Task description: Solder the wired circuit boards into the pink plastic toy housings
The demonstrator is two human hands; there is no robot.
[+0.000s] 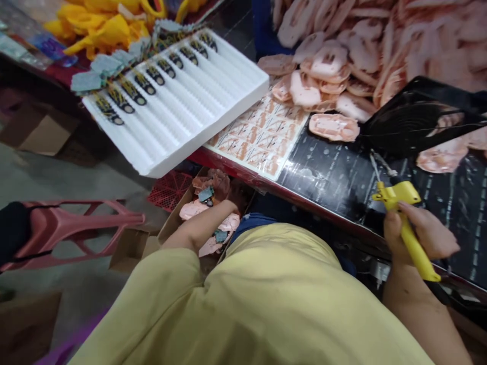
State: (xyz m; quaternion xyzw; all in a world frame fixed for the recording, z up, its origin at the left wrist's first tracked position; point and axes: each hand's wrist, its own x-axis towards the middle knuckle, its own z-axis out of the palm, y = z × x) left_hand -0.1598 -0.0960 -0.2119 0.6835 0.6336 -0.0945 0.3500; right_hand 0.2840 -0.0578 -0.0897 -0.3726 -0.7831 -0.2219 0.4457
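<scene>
My right hand [426, 228] is wrapped around the handle of a yellow soldering gun [399, 195], over the table's front edge at the right. Its metal tip points up and away, towards the black fan. Low beside my body, my left hand [230, 207] reaches into a cardboard box [173, 219] under the table edge. The fingers of that hand are hidden. Around it in the box lie pink plastic shells [194, 209], some with small green circuit boards [206, 193] on them.
A white foam tray [190, 111] with a row of small black wired parts overhangs the table edge. Pink shells [331, 61] are heaped behind a black fan [411, 116] and a printed sheet [262, 137]. Yellow pieces [110, 33] lie far left; a pink stool [76, 223] stands on the floor.
</scene>
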